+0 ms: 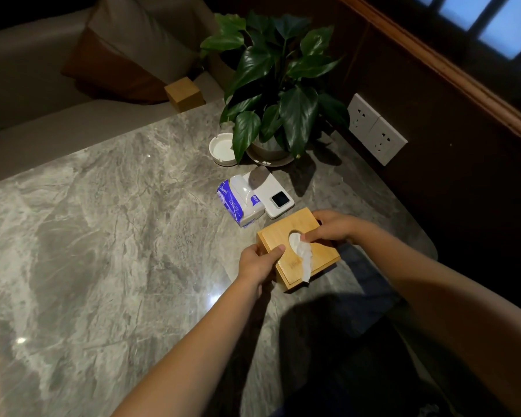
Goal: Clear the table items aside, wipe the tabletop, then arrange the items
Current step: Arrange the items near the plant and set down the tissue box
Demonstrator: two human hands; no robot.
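Clutching wooden tissue box (324, 251) corner, left grip (257, 263); right grip (333, 227) pinching white tissue (306, 261) at opening.

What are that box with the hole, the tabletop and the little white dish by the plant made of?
Tissue box: looks like bamboo or light wood, matt honey-coloured with faint straight grain. Tabletop: grey veined stone, probably marble or a marble-look slab, polished, since lights glint on it. White dish, likely an ashtray: smooth white, so ceramic or perhaps melamine; I cannot tell which.
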